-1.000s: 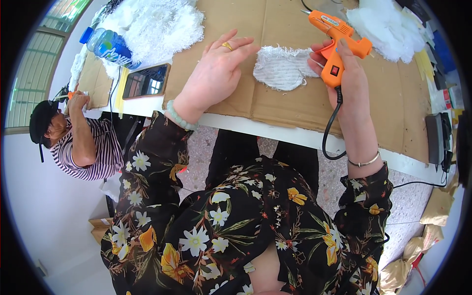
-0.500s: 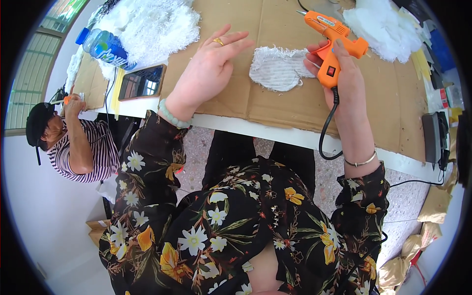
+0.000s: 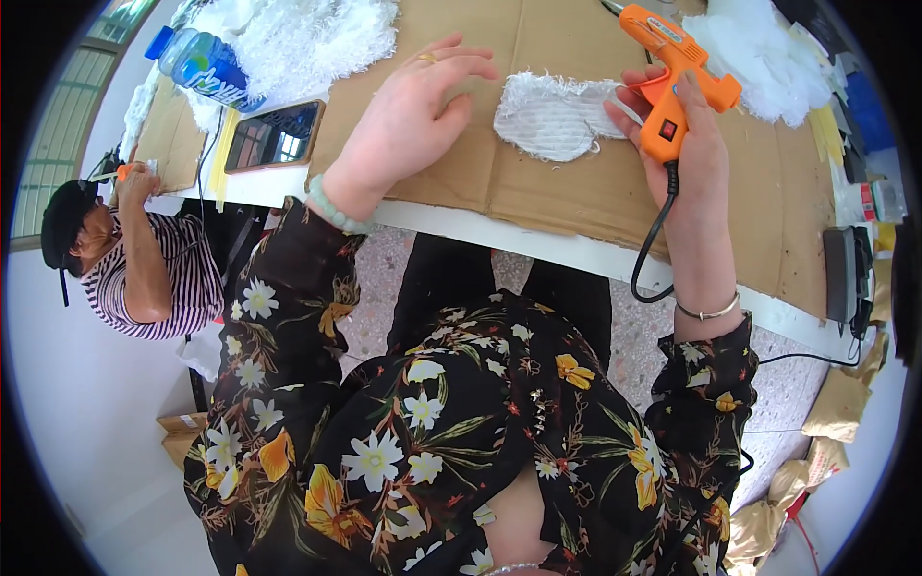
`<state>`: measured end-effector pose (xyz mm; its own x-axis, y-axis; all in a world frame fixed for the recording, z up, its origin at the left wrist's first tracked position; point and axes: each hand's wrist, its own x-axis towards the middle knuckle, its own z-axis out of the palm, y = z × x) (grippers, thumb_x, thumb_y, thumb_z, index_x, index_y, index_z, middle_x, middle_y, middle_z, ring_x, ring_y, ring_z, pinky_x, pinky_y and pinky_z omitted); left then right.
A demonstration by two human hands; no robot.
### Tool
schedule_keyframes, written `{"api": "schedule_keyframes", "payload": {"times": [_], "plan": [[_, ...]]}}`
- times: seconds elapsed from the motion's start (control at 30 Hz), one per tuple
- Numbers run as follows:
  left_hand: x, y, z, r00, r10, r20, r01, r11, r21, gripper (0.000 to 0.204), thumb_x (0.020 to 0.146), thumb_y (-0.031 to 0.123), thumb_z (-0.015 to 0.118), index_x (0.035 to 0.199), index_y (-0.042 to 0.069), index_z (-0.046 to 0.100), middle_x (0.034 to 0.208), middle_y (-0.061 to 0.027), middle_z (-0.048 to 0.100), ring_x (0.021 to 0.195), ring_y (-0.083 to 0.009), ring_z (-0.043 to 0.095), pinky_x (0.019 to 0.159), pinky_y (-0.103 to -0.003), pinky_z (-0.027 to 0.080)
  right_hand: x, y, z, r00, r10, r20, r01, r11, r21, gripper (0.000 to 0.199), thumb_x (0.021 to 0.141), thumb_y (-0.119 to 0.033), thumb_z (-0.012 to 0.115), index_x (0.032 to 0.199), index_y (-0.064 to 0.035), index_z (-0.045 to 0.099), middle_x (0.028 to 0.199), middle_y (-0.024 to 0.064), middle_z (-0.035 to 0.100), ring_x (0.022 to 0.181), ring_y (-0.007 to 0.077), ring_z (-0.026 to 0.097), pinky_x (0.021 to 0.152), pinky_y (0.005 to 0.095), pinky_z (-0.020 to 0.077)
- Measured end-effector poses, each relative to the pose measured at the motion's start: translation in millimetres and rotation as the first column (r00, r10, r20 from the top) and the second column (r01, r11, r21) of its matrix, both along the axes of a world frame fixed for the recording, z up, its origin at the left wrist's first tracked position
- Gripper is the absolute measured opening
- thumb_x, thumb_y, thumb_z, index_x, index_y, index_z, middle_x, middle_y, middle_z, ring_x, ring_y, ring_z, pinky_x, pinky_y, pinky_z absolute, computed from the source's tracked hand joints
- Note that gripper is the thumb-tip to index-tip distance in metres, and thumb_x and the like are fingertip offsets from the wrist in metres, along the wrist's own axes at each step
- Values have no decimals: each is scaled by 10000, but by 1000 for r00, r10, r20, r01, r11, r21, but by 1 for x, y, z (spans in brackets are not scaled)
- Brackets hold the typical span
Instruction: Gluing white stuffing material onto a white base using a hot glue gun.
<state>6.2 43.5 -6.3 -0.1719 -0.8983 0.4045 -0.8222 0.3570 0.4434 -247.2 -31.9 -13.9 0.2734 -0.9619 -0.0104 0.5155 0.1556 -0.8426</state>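
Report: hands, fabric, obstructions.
Right hand holds orange glue gun. Left hand empty, loosely spread. White fabric on cardboard between them. Right fingers crowd its right end, contact unclear.

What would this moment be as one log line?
right hand: holding glue gun | left hand: open, nothing seen in it, over cardboard | white cloth: on cardboard, between hands

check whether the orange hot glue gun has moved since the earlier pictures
Yes, the orange hot glue gun has shifted slightly right, farther from the cardboard crease.
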Motion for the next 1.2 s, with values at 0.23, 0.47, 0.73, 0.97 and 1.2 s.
{"api": "schedule_keyframes", "payload": {"times": [0.23, 0.47, 0.73, 0.97, 1.2], "plan": [[-6, 16, -2, 988, 116, 105, -106, 990, -88, 238, 744, 292, 753, 858, 91, 698, 835, -110, 658, 982, -306, 616, 847, -416, 495, -20, 14, 13, 968, 140, 209, -107, 981, -161, 368, 1030, -303, 424, 1164, 25, 522, 1077, 177, 618, 975, 265, 612, 950, 498, 503], [-17, 3, -8, 973, 93, 212, -68, 991, -119, 91, 766, 137, 702, 793, 58, 665, 862, -66, 648, 905, -291, 616, 827, -389, 490, -78, 28, 39, 980, 153, 127, -102, 935, -340, 451, 1007, -412, 445, 1230, -22, 493, 1114, 142, 582, 1033, 261, 575, 978, 538, 446], [-8, -10, -6, 995, 101, 28, -101, 995, 25, 81, 794, 109, 647, 815, 35, 669, 882, -74, 665, 897, -294, 599, 809, -376, 480, -113, 53, 50, 985, 6, -172, -76, 912, -404, 523, 956, -435, 545, 1252, -13, 456, 1081, 106, 533, 1011, 250, 543, 945, 485, 486], [-14, -7, -8, 988, 143, -65, -137, 987, 89, 113, 809, 118, 647, 858, 24, 688, 906, -67, 676, 878, -263, 602, 788, -357, 478, -65, 60, 33, 813, 263, -519, -415, 887, -201, 340, 957, -198, 525, 1213, 26, 538, 1010, 109, 643, 942, 168, 610, 836, 290, 478], [-8, -7, -16, 971, 174, -164, -154, 979, 131, 122, 823, 117, 647, 859, 9, 692, 924, -62, 683, 881, -230, 613, 787, -336, 488, -39, 43, 26, 581, 363, -728, -562, 827, -36, 364, 979, -272, 539, 1188, 26, 556, 1060, 83, 618, 1011, 170, 599, 920, 324, 449]]}}
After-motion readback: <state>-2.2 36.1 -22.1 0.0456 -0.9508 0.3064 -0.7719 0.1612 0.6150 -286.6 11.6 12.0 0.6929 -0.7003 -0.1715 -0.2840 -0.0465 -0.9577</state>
